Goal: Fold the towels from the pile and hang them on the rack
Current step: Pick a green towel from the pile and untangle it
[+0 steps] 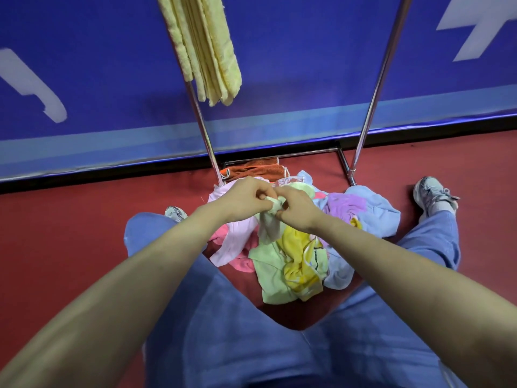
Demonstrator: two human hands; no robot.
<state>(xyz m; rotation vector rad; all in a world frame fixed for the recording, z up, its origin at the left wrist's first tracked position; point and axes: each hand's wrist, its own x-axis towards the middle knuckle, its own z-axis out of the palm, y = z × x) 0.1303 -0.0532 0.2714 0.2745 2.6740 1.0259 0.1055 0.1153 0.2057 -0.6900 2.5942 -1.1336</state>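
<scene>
pale green towel [270,228] lifts out of the pile [363,211] between the knees. left hand [246,196] and right hand [296,208] pinch its bunched corner, fingers curled tight, probably seeking an edge to fold. beyond, a yellow towel [207,46] already drapes the rack [375,88].

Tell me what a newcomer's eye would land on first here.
First, the left hand and right hand meet at centre. Both pinch a green towel that trails down into the bright pile on the red floor between the person's feet. Next come the yellow towels hanging by the rack at top, against a blue wall.
</scene>
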